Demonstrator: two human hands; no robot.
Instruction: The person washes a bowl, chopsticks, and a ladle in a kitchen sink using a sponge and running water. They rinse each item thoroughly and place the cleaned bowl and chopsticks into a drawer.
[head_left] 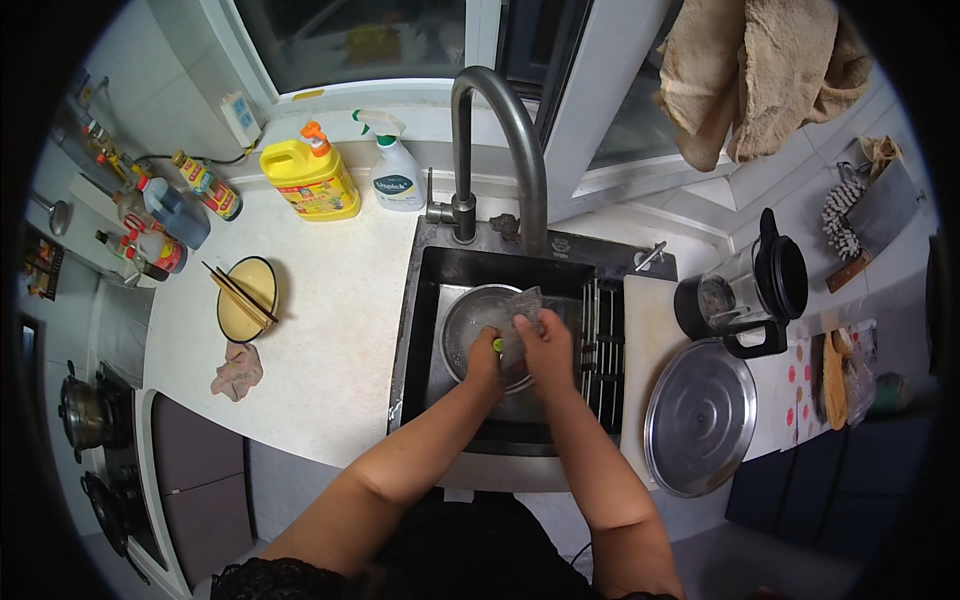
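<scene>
Both my hands work over a round metal basin (pixel 459 322) inside the dark sink (pixel 421 376). My right hand (pixel 550 352) is closed on a thin, greyish, translucent piece (pixel 526 303), perhaps plastic film or mesh; its kind is unclear. Left of it, my left hand (pixel 485 362) is closed around a small thing with a bright green end (pixel 497 344), mostly hidden by the fingers. The grey piece hangs down between the two hands, close beside the green end. Above the sink arches a tall grey faucet (pixel 530 165).
A black drying rack (pixel 603 345) spans the sink's right side. Farther right are a large metal lid (pixel 701 415) and a blender jug (pixel 735 290). Leftward stand a yellow bowl with chopsticks (pixel 262 280), a crumpled cloth (pixel 237 372), a yellow jug (pixel 310 178) and a spray bottle (pixel 396 178).
</scene>
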